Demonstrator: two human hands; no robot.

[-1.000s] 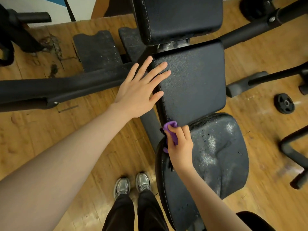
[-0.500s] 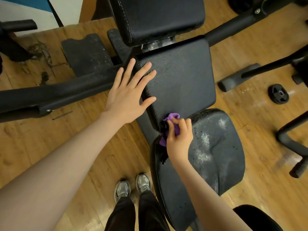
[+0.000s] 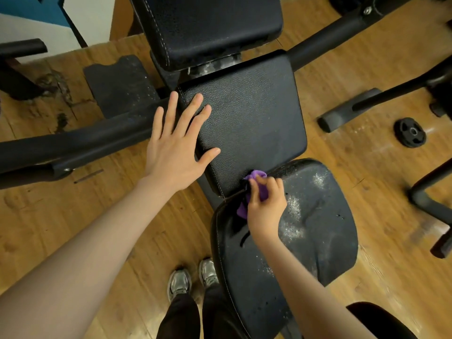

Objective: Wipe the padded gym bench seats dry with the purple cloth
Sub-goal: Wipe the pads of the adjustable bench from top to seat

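Here the right hand (image 3: 265, 204) is gripping the purple cloth (image 3: 255, 189) in a bunched wad, fingers curled round it, and is pressing it into the seam where the middle pad (image 3: 247, 118) is meeting the lower seat pad (image 3: 305, 228). The cloth is mostly hidden under the fingers; one lobe is showing above the knuckles at the seam and another is trailing out on the thumb side, lying on the lower seat pad's upper left corner.

The left hand (image 3: 175, 148) is lying flat with fingers straight and spread (holding nothing). Its thumb and the two fingers nearest it are resting on the left part of the middle pad; the outer fingers are reaching over the black frame bar (image 3: 73, 145) beside it.

The lower seat pad is showing pale speckled patches across its right half, well apart from the cloth. The middle pad is looking evenly matte. The upper back pad (image 3: 208, 23) is sitting above it, white stitching visible along its left edge.

On the wooden floor (image 3: 354, 167), a small round weight plate (image 3: 410, 133) is lying to the right of the bench. Two grey shoes (image 3: 193, 280) are standing just left of the lower seat pad.
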